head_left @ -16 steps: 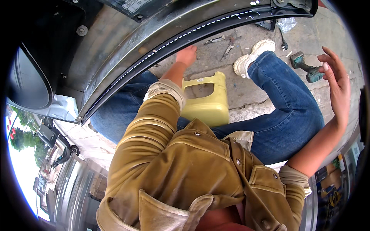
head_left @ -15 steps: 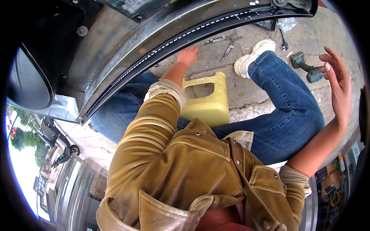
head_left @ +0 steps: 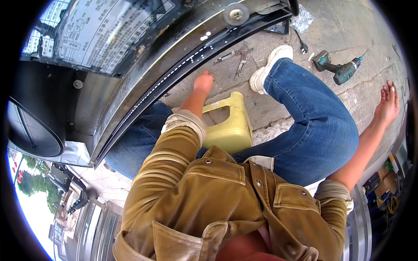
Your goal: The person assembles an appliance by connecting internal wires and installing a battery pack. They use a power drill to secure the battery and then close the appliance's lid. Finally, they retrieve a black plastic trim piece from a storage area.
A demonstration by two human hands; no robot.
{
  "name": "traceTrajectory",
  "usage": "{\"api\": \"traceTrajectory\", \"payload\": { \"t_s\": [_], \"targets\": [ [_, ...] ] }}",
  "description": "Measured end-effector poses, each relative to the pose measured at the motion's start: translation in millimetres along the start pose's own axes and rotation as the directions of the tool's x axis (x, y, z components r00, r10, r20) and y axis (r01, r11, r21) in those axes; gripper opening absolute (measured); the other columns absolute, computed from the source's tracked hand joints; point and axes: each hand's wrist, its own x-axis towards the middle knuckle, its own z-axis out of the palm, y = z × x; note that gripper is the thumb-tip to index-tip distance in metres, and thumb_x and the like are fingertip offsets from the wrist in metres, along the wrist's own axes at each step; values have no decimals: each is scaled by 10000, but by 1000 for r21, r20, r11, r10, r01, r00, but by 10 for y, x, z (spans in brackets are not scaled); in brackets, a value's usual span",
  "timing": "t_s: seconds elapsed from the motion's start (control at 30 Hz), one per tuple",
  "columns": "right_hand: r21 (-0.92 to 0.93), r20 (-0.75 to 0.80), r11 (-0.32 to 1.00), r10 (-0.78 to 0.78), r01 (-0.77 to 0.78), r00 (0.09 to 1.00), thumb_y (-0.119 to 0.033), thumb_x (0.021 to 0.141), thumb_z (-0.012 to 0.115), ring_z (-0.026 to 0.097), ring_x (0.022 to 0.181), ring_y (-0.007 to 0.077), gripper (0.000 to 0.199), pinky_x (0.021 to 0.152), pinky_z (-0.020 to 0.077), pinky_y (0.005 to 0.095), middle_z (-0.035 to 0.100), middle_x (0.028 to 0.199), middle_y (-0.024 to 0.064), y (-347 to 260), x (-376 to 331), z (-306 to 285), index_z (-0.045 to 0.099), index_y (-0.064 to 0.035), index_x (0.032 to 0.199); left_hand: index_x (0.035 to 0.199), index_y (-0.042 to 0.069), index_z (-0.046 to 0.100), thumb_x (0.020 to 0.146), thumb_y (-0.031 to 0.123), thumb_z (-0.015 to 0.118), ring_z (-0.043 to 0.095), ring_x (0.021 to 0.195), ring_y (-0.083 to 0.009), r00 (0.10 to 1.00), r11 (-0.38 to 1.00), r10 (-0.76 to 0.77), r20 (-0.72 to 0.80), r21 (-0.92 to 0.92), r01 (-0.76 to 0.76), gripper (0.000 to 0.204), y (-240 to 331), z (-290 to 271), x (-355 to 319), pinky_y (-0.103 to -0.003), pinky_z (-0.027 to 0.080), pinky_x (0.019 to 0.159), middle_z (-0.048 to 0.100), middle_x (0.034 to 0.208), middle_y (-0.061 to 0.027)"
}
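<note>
My left hand (head_left: pixel 203 81) is closed, low beside the curved metal edge (head_left: pixel 174 67) of a large machine housing. What its fingers hold, if anything, is too small to make out. Just below that hand is a yellow plastic stool (head_left: pixel 228 132) with a wide cut-out, between my legs. Out at the far right, my right hand (head_left: pixel 386 104) hangs in the air over the ground, fingers loosely stretched and slightly bent, nothing seen in them. The nearest tool to it is a teal and black cordless drill (head_left: pixel 342 69), lying on the paving with a bit in its chuck.
Pliers (head_left: pixel 241 63) and another hand tool (head_left: pixel 224 57) lie beyond my left hand. Farther off are a black plug (head_left: pixel 303 47) on a cord, clear plastic wrap (head_left: pixel 302 18) and a dark box (head_left: pixel 279 28). Crates of odds and ends (head_left: pixel 387 191) stand at the right.
My right hand has moved down and away from the drill, which now shows whole. My left hand stays low by the metal edge. The view has shifted, showing more of the housing's printed label.
</note>
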Motion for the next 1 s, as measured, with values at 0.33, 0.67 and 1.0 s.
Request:
{"api": "traceTrajectory", "payload": {
  "t_s": [0.33,0.67,1.0],
  "targets": [
    [-288,-105,735,613,-614,783,-106,801,675,591,989,253,621,732,518,345,533,1241,185,3282,-1238,-602,376,26,1329,876,71,663,766,232,664,617,838,-351,945,874,-325,-41,-394,283,195,84,110,-88,-423,494,755,651,868,-149],
    [-51,-132,831,544,-554,829,-253,756,773,402,1276,286,903,1028,341,353,321,1438,200,3396,-1179,490,226,74,1396,638,14,573,758,129,717,513,449,-143,531,171,-771,351,-689,704,220,151,599,384,-308,417,404,581,616,-67],
    [147,-436,911,410,-386,801,-314,795,726,550,1029,211,591,939,421,355,555,1223,111,3149,-664,1130,505,13,1235,752,47,556,791,82,554,541,553,-110,694,151,-599,400,-794,589,52,498,-333,144,-250,429,466,552,656,-32]
  ]
}}
